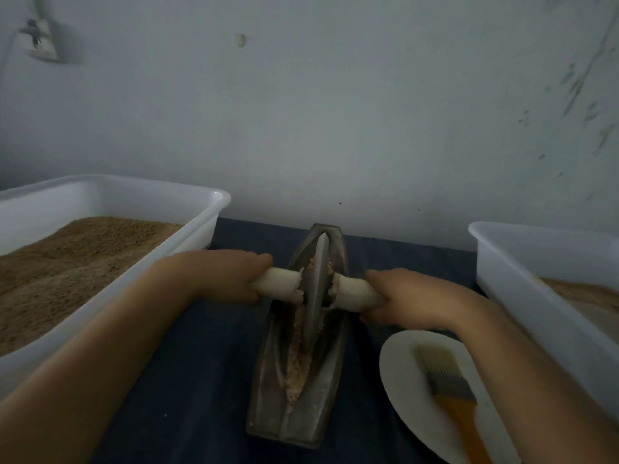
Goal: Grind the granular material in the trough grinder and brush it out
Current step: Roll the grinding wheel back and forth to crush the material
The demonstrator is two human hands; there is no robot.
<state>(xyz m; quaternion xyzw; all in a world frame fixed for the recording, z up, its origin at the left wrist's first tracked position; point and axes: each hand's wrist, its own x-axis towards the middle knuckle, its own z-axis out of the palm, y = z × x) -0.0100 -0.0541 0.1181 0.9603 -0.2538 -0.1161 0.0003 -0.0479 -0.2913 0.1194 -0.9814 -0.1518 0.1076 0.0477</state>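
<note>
While grinding is the step in hand, the left tub (214, 209) of grain sits left of the trough (268, 380), the right tub (485, 262) right of it. Grain (296, 366) lies in the trough under the wheel (316, 286). Left hand (231, 276) and right hand (398, 296) each clench an axle handle. Next, I judge, rolling along the trough; the brush (449, 386) waits on the plate (402, 380).

One head-worn wide-angle view looks forward and down from your own eye level, close over the worktop (201, 346), facing a plain wall (335, 112).
</note>
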